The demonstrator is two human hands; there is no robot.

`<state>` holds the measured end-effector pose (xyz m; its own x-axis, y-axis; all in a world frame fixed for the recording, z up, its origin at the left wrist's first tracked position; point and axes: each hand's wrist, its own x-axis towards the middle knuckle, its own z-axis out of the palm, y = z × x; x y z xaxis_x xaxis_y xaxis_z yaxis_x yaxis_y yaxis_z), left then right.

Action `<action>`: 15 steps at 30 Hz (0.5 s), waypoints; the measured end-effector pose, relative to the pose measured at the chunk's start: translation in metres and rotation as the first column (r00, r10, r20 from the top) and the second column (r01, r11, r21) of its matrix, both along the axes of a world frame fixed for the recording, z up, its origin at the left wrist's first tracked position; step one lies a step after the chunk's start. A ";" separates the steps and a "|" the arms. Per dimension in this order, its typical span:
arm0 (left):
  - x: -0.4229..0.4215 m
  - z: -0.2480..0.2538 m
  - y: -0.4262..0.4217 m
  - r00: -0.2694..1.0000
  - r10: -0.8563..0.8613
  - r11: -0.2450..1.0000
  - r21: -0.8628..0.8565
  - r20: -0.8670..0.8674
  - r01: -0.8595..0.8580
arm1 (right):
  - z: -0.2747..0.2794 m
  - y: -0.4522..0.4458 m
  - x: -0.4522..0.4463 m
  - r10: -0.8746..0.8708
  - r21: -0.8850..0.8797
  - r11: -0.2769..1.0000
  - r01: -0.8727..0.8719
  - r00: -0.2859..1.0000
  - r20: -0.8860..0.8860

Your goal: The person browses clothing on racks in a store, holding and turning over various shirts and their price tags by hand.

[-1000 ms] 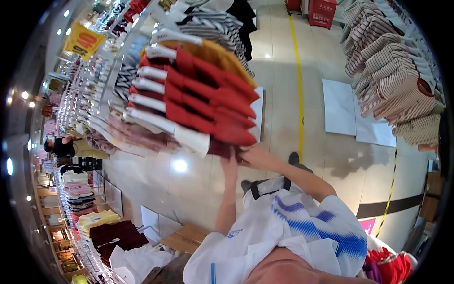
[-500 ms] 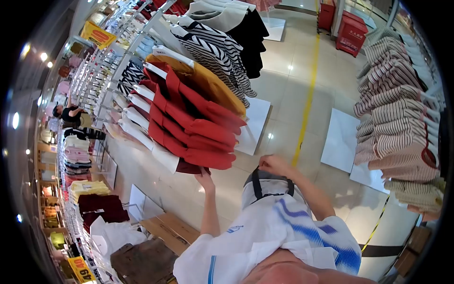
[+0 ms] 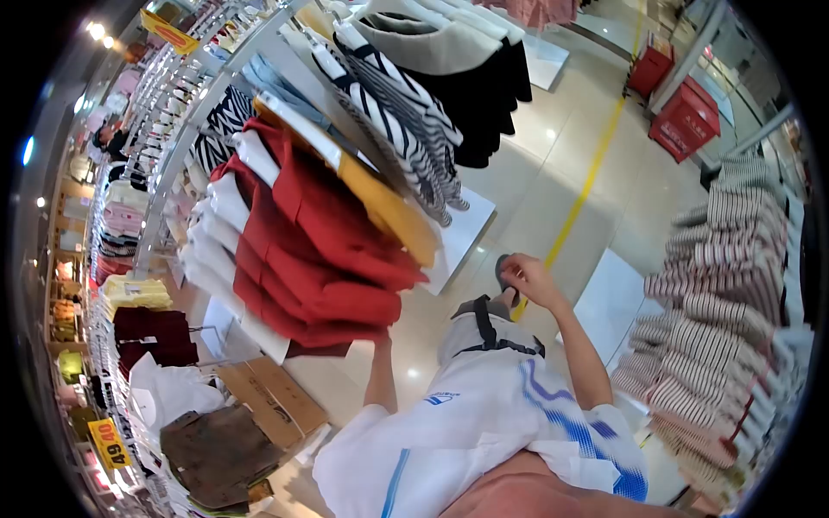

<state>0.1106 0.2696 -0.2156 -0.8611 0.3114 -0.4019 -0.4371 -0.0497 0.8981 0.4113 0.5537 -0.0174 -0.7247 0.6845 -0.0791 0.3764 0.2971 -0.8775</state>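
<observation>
Red garments: plain, solid red. Hem piece below them: dark red. Hangers: white. Next garment: mustard yellow, plain. Striped tops: black-and-white, bold slanting stripes. Two-tone tops: white upper, black lower. Striped shirts: off-white, thin dark stripes. Wearer's T-shirt: white, blue and purple print, blue sleeve stripe. Trousers: light grey, black straps. Floor: pale beige, yellow line. Bins: red, white lettering. Carton: brown. Price sign: yellow-orange. Folded stacks: yellow, maroon.
</observation>
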 end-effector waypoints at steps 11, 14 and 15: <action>0.070 -0.041 0.181 0.819 -0.463 0.803 -0.230 0.339 0.549 | 0.051 0.281 -0.059 -0.301 0.268 0.886 0.379 0.908 -0.291; 0.076 -0.013 0.243 0.772 -0.551 0.738 -0.248 0.316 0.628 | 0.041 0.317 -0.084 -0.156 0.212 0.955 0.207 0.959 -0.234; 0.077 -0.005 0.261 0.759 -0.562 0.709 -0.281 0.329 0.646 | 0.037 0.325 -0.091 -0.121 0.186 0.969 0.163 0.968 -0.218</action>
<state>0.1876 0.5302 -0.2205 -0.4224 0.5333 -0.7329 -0.4314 0.5928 0.6800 0.3204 0.8790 0.0196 -0.6055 0.7677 0.2097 0.2467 0.4315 -0.8677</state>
